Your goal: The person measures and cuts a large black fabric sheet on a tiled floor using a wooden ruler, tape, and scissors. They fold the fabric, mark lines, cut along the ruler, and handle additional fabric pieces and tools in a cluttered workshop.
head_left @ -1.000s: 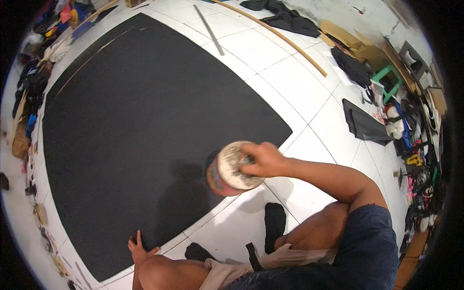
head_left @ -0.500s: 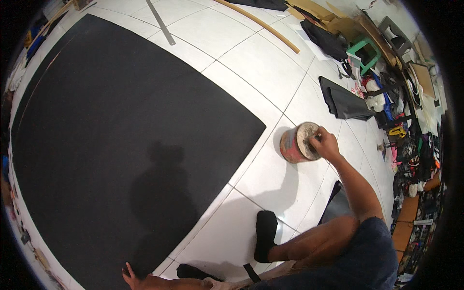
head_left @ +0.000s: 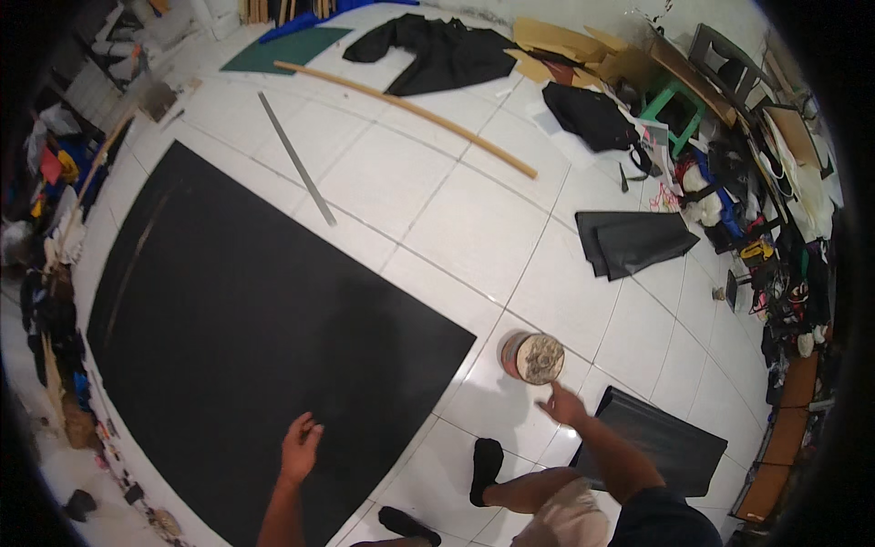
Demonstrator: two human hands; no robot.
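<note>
A large black sheet (head_left: 228,301) lies flat on the floor in front of me and to the left. Over its near part hovers my left hand (head_left: 301,447), empty, fingers loosely bent and apart. To the right of the sheet's corner stands a round tin (head_left: 538,357) with reddish sides and a pale, stained lid. Just on the near side of this tin is my right hand (head_left: 565,407); its thumb and forefinger are spread, and I see nothing in them. A small gap seems to separate the fingertips from the tin.
A metal ruler (head_left: 298,159) and a long wooden strip (head_left: 410,114) lie beyond the sheet. Folded black material (head_left: 635,242) rests at right; another dark piece (head_left: 652,438) lies beside my right forearm. A green stool (head_left: 676,117) and clutter line the right wall. My socked feet (head_left: 487,469) are below.
My right hand has come off the tin's lid and drawn back toward me. My left hand has risen from the sheet's near edge to over its surface. The view has tilted up.
</note>
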